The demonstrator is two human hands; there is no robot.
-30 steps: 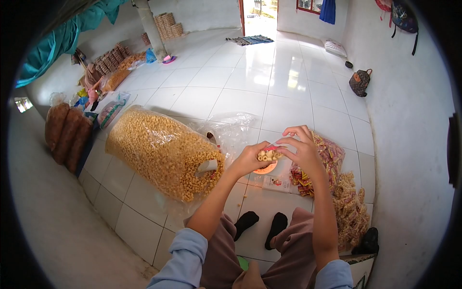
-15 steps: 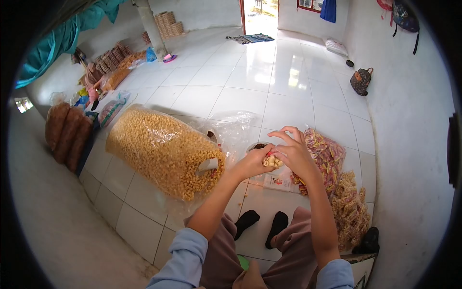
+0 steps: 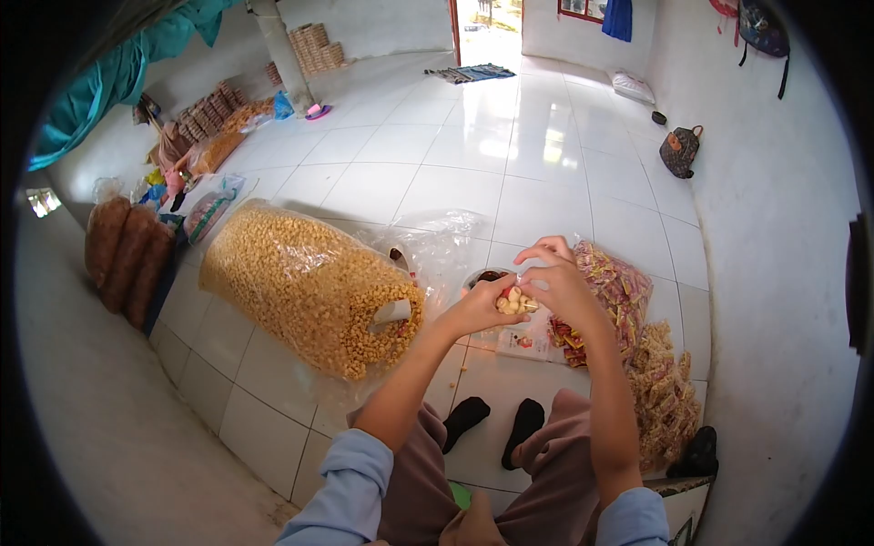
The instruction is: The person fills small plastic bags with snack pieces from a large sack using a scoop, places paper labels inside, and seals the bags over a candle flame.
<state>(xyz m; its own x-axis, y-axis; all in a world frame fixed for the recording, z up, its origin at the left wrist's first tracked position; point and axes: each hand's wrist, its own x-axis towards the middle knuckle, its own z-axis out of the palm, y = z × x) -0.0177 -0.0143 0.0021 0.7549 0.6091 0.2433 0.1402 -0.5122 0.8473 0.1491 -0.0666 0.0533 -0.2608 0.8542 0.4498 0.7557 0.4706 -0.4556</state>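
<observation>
My left hand is closed around a small clear bag of snacks, full of pale, ring-like puffs with a bit of red near the top. At the bag's upper end, my right hand pinches with thumb and fingertips, its other fingers raised and curled. Behind the hands, a bowl with dark contents is partly hidden. To the left lies a large clear sack of yellow snack pieces, with a white scoop or cup in its mouth. Right of my hands rests a bag of red-and-yellow packets.
A heap of packed snacks lies by the right wall. A white printed box or sheet is on the floor beneath my hands. Tall brown-filled bags stand at the left wall. A backpack leans farther back.
The small bag has tilted slightly and more of its puffs show. My right hand has shifted a little at the bag's top; the left still grips it.
</observation>
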